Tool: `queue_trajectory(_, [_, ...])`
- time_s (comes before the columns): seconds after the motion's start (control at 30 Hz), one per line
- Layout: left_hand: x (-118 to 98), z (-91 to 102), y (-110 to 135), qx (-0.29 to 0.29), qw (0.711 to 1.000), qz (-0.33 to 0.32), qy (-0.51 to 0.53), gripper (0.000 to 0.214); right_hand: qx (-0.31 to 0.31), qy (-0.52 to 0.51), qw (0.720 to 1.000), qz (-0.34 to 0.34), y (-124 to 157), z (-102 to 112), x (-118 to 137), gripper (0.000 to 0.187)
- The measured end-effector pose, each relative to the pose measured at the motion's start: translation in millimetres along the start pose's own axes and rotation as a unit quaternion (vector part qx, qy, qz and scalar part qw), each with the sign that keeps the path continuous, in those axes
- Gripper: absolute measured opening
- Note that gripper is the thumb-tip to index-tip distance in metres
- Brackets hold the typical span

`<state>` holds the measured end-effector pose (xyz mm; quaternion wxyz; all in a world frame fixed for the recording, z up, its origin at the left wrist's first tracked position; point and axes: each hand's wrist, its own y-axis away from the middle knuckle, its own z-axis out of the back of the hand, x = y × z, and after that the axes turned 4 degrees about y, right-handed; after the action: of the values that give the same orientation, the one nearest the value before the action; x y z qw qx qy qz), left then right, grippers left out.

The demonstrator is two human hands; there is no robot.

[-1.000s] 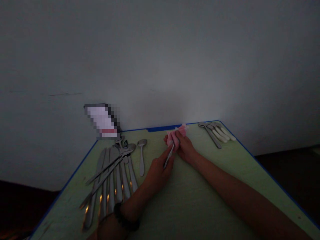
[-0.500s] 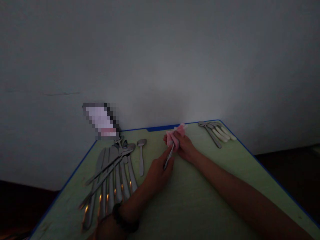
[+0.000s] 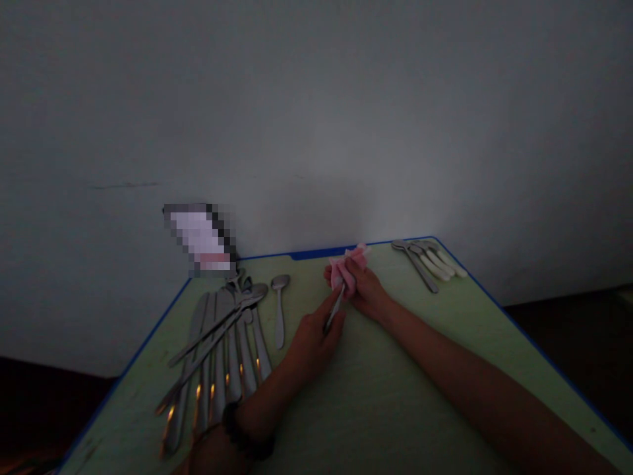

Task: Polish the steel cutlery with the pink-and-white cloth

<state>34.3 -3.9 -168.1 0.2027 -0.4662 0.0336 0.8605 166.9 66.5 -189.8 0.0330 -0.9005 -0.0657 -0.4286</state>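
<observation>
Her left hand [image 3: 311, 340] grips a metal utensil [image 3: 335, 309] by its handle while the right hand [image 3: 364, 290] clutches a pink cloth [image 3: 345, 270] around its tip

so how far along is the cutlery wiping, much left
Probably early. Done, at a guess: the small group of spoons at the far right corner of the table. In hand: the left hand holds one utensil by its handle while the right hand grips the pink cloth around its other end. Left, likely: the big pile of cutlery on the left, plus the single spoon beside it.
</observation>
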Motion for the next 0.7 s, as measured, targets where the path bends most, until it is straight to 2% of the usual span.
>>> queue_trajectory(0.1, [-0.1,0.2,0.2,0.003,1.000,-0.001,0.001,0.051,-0.017,0.006,1.000,-0.014,1.5,-1.1,-0.1,0.043])
queue_trajectory(0.2, [-1.0,0.6,0.5,0.011,1.000,-0.001,0.011,0.051,-0.034,-0.003,0.999,-0.030,2.0,-1.9,-0.3,0.049])
queue_trajectory(0.37, [-0.8,-0.4,0.3,0.001,0.998,0.007,0.058,0.046,-0.025,-0.030,0.999,-0.018,-1.0,-1.5,-0.2,0.045])
queue_trajectory(0.53, [3.8,-2.5,-2.2,-0.026,0.984,0.039,0.169,0.025,-0.071,-0.063,0.995,0.007,-4.1,1.3,0.7,0.041])
queue_trajectory(0.7, [3.5,-1.6,-2.6,0.039,0.991,0.044,0.119,0.027,-0.051,-0.055,0.997,-0.002,-4.0,1.6,2.6,0.033])
